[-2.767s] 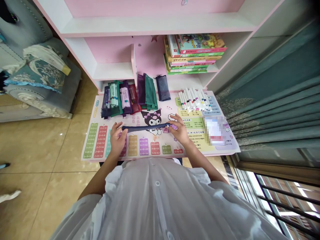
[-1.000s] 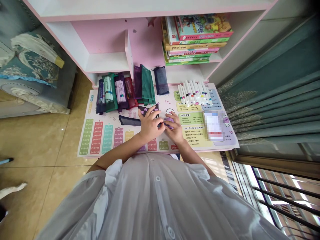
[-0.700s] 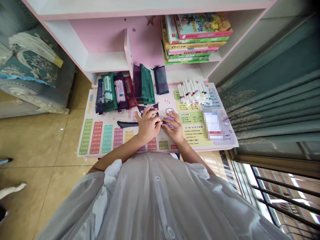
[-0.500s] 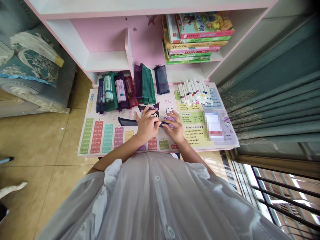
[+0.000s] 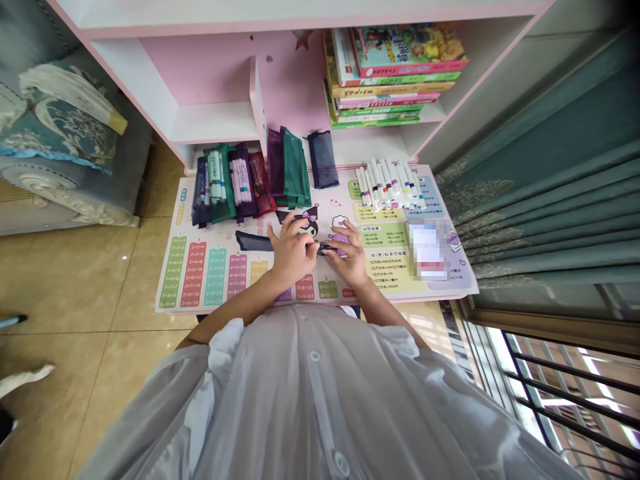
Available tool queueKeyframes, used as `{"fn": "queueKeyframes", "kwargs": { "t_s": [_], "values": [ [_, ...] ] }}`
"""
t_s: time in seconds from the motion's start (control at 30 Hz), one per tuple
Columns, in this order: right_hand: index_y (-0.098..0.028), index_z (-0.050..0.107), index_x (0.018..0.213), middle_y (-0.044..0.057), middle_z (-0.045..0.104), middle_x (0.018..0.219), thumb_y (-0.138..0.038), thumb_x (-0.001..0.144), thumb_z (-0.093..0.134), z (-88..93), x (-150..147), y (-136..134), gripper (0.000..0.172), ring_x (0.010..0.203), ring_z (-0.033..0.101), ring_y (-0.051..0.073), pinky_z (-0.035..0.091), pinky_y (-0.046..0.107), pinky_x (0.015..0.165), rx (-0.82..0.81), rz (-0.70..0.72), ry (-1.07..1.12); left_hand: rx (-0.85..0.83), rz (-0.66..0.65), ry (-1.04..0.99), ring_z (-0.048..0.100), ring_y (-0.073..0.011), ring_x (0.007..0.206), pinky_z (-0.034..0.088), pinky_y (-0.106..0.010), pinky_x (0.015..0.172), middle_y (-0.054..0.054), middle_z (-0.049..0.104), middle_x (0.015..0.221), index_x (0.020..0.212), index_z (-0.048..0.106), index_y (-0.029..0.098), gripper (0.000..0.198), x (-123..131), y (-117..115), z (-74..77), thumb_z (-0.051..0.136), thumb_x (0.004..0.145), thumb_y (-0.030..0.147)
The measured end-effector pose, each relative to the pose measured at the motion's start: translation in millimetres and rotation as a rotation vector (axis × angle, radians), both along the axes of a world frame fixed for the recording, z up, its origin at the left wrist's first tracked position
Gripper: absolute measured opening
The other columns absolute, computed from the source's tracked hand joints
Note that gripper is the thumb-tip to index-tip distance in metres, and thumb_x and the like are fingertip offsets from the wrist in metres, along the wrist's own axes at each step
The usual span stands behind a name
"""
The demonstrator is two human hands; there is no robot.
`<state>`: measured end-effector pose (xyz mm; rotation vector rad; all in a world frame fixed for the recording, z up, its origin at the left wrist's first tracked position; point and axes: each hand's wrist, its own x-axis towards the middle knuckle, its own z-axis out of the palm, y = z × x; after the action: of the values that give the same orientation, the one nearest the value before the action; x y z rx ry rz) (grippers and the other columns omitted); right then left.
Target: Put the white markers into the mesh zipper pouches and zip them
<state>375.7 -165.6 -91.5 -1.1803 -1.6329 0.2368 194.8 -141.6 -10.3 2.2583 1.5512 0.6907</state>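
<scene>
A dark blue mesh pencil pouch (image 5: 254, 242) lies crosswise on the desk in front of me and passes beneath my left hand. My left hand (image 5: 294, 251) has thumb and forefinger closed on the pouch near its right end. At that same end my right hand (image 5: 349, 256) pinches the pouch's edge, its other fingers loosely curled. The two hands are close together with a small gap between. Whether the pouch's zipper is open is too small to tell. Beyond the hands lies a heap of white markers (image 5: 387, 183) with coloured ends.
Filled mesh pouches (image 5: 220, 183) lie at the back left, beside flat green ones (image 5: 296, 170) and a dark blue one (image 5: 324, 159). A phone (image 5: 429, 250) lies at the right. Books (image 5: 395, 87) are stacked on the pink shelf; a curtain (image 5: 540, 153) hangs to the right.
The left part of the pouch now lies flatter and wider. My left thumb and fingers have shifted slightly left, away from my right hand.
</scene>
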Motion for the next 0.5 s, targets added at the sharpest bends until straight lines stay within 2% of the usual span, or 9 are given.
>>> {"fn": "queueKeyframes", "kwargs": {
  "t_s": [0.13,0.3,0.5],
  "values": [
    [-0.029,0.077,0.089,0.007,0.068,0.121,-0.041,0.089,0.071,0.9,3,0,0.014,0.141,0.048,0.033,0.042,0.063,0.118,-0.019,-0.007,0.020,-0.015,0.036,0.002,0.038,-0.0391,0.148,0.021,-0.080,0.114,-0.006,0.064,0.139,0.068,0.065,0.022,0.016,-5,3,1.2,0.066,0.084,0.024],
    [-0.029,0.077,0.088,0.007,0.067,0.122,-0.048,0.089,0.070,1.7,6,-1,0.020,0.142,0.047,0.034,0.039,0.064,0.119,-0.100,-0.014,0.012,0.002,0.025,0.004,0.036,-0.0381,0.149,0.018,-0.079,0.115,-0.006,0.064,0.139,0.069,0.066,0.022,0.015,-10,4,0.6,0.066,0.084,0.023],
    [-0.029,0.076,0.088,0.007,0.067,0.121,-0.048,0.090,0.069,2.2,6,0,0.021,0.140,0.049,0.034,0.040,0.065,0.118,-0.066,-0.016,0.004,0.020,0.059,-0.005,0.038,-0.0379,0.148,0.021,-0.078,0.116,-0.005,0.065,0.138,0.067,0.065,0.023,0.016,-14,5,0.1,0.066,0.083,0.022]
  ]
}}
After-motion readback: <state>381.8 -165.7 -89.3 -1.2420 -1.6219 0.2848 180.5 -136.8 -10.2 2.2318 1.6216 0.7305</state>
